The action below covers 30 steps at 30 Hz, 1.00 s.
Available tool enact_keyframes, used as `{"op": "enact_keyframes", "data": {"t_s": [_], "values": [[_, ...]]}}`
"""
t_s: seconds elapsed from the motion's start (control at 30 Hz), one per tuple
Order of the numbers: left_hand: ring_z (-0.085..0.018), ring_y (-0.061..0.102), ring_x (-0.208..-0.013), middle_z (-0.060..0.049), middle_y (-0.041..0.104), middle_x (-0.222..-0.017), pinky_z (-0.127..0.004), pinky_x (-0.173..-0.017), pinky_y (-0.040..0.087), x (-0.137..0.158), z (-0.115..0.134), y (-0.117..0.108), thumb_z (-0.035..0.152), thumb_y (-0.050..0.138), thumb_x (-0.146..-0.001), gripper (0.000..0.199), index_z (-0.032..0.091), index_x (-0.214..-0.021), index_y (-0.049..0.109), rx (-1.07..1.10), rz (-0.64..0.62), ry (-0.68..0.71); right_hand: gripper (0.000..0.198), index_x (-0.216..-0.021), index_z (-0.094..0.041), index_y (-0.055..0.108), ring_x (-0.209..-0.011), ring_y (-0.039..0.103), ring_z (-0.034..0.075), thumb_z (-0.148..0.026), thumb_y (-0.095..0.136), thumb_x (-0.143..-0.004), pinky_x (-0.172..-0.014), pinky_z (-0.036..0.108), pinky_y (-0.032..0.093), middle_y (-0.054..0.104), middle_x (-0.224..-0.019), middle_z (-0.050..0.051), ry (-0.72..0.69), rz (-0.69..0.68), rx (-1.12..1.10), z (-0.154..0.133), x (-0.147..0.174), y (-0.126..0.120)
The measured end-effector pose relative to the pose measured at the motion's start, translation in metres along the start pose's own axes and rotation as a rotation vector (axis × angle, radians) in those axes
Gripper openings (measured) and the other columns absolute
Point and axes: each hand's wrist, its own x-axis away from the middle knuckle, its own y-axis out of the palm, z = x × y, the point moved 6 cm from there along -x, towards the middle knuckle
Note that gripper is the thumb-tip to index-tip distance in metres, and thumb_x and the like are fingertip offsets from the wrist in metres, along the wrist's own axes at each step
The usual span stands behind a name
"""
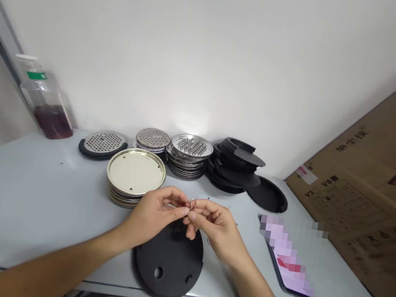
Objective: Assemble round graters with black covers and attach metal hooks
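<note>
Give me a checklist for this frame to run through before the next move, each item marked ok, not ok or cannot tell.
1. Wire loop held by the fingers of both left hand and right hand: ok.
2. Full shape of the wire loop visible: not ok, fingers cover part.
3. Black disc set well back from the table edge: not ok, it reaches the front edge.
4. Left hand apart from the gold-rimmed stack: cannot tell, they overlap in view.
5. Phone apart from the black disc: ok.
</note>
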Motion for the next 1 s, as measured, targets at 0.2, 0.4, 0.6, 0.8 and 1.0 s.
{"op": "enact_keyframes", "data": {"t_s": [0.2,0.4,0.6,0.8,1.0], "values": [[-0.020,0.067,-0.095,-0.005,0.071,-0.100,-0.034,-0.089,0.054,0.005,0.022,0.005,0.022,0.069,-0.085,0.006,0.021,-0.091,0.070,-0.309,-0.028,0.266,0.028,-0.094,-0.016,0.071,-0.051,0.062,0.010,-0.034,0.082,-0.075,-0.051,0.022,0.049,0.071,-0.070,0.002,0.095,0.043,-0.167,0.007,-0.002,-0.009],[-0.017,0.067,-0.081,-0.003,0.071,-0.088,-0.028,-0.074,0.053,0.006,0.017,0.013,0.021,0.063,-0.089,0.006,0.020,-0.084,0.065,-0.348,-0.137,0.157,0.041,-0.110,-0.017,0.070,-0.047,0.060,0.010,-0.035,0.083,-0.074,-0.046,0.022,0.048,0.068,-0.063,-0.001,0.136,0.011,-0.178,0.005,-0.002,-0.011],[-0.021,0.072,-0.084,-0.006,0.075,-0.087,-0.034,-0.080,0.055,0.007,0.003,0.020,0.024,0.065,-0.087,0.008,0.018,-0.088,0.060,-0.009,-0.151,-0.040,0.037,-0.106,-0.018,0.072,-0.048,0.057,0.009,-0.036,0.082,-0.075,-0.048,0.021,0.045,0.064,-0.061,-0.003,0.103,0.022,-0.105,0.006,-0.003,-0.011],[-0.017,0.069,-0.078,-0.004,0.071,-0.082,-0.030,-0.075,0.055,0.009,0.007,0.016,0.027,0.064,-0.089,0.012,0.017,-0.083,0.061,-0.011,-0.102,-0.014,0.031,-0.105,-0.019,0.073,-0.051,0.057,0.009,-0.037,0.076,-0.080,-0.052,0.023,0.046,0.066,-0.066,-0.001,0.059,0.033,-0.048,0.003,-0.002,-0.010],[-0.015,0.068,-0.072,0.000,0.064,-0.077,-0.027,-0.067,0.058,0.004,0.003,-0.005,0.033,0.063,-0.090,0.017,0.017,-0.087,0.060,-0.127,0.127,0.019,0.024,-0.099,-0.018,0.075,-0.050,0.054,0.009,-0.031,0.073,-0.079,-0.051,0.023,0.047,0.067,-0.065,0.000,0.085,0.073,0.024,0.005,0.000,-0.013]]}}
